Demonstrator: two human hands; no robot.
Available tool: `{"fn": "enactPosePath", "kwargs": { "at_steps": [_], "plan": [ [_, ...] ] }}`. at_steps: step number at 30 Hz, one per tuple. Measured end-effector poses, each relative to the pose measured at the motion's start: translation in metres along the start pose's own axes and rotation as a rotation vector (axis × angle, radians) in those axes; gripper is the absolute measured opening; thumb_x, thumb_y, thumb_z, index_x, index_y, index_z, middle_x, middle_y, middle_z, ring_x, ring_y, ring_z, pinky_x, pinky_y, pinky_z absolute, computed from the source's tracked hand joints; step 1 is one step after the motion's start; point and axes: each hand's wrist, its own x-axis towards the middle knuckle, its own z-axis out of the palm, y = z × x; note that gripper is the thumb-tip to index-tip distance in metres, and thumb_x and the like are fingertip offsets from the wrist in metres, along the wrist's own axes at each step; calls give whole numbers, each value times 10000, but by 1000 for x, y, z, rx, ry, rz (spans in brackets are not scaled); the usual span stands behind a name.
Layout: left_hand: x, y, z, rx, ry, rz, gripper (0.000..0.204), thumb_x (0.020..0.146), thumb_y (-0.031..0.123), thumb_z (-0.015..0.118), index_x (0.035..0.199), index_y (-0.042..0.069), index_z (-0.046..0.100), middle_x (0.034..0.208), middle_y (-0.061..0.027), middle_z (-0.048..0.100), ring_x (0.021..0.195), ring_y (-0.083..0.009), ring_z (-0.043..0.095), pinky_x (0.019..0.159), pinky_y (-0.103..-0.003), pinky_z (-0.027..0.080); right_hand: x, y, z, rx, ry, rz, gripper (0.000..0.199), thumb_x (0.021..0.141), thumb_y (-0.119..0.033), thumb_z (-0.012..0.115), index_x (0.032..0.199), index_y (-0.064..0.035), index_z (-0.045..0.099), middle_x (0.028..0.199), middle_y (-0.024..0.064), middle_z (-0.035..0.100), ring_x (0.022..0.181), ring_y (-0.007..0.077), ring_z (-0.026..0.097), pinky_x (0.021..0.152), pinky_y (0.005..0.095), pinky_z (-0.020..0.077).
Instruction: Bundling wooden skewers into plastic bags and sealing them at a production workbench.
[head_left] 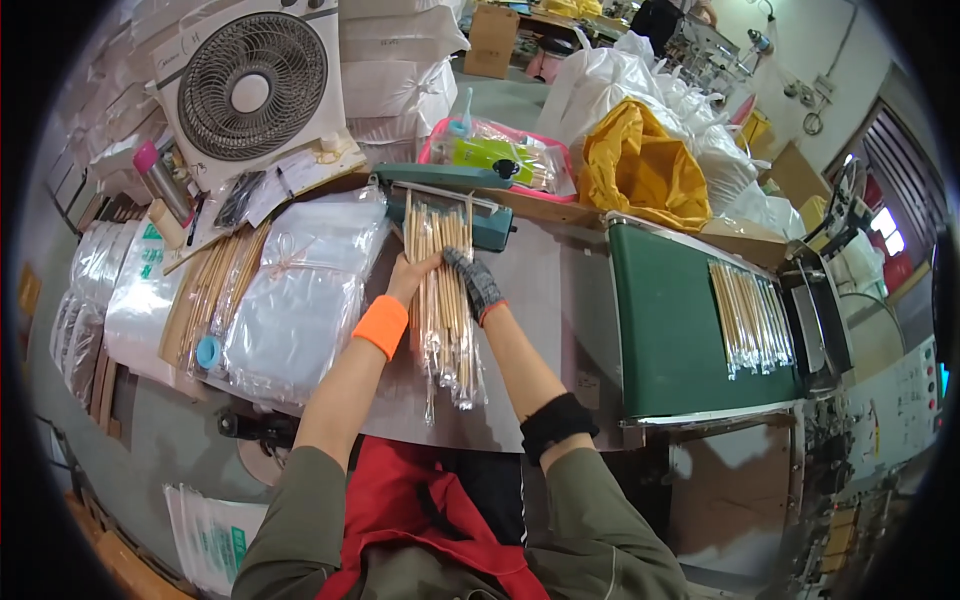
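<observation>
My left hand (408,277), bare with an orange wristband, and my right hand (474,283), in a grey glove, both grip a clear plastic bag of thin wooden sticks (440,300). The bag lies lengthwise on the grey table (560,300), and its far end is under the bar of a teal heat sealer (452,185). The near end of the bag hangs toward my lap.
A stack of empty clear bags (300,290) and loose wooden sticks (215,285) lie to the left. A green conveyor belt (670,330) on the right carries another sealed bag of sticks (750,315). A white fan (255,85), a pink basket (500,155) and a yellow sack (640,165) stand behind.
</observation>
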Motion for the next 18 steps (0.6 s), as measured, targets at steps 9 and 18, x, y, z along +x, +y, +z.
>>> {"fn": "enactPosePath", "kwargs": {
  "at_steps": [9, 18],
  "plan": [
    [-318, -7, -17, 229, -193, -165, 911, 675, 190, 776, 1379, 18, 223, 1354, -123, 364, 1267, -225, 345, 1043, -360, 295, -301, 106, 4, -474, 87, -243, 477, 868, -194, 582, 1273, -21, 397, 1164, 131, 539, 1064, 231, 530, 874, 321, 469],
    [-324, 3, 5, -19, -102, -395, 659, 760, 138, 695, 1304, 26, 340, 1139, -94, 543, 1023, -186, 546, 882, -319, 447, -324, 101, 10, -86, 94, 103, 582, 800, -176, 681, 1277, -8, 392, 1148, 87, 550, 1024, 164, 540, 881, 287, 452]
  ]
}}
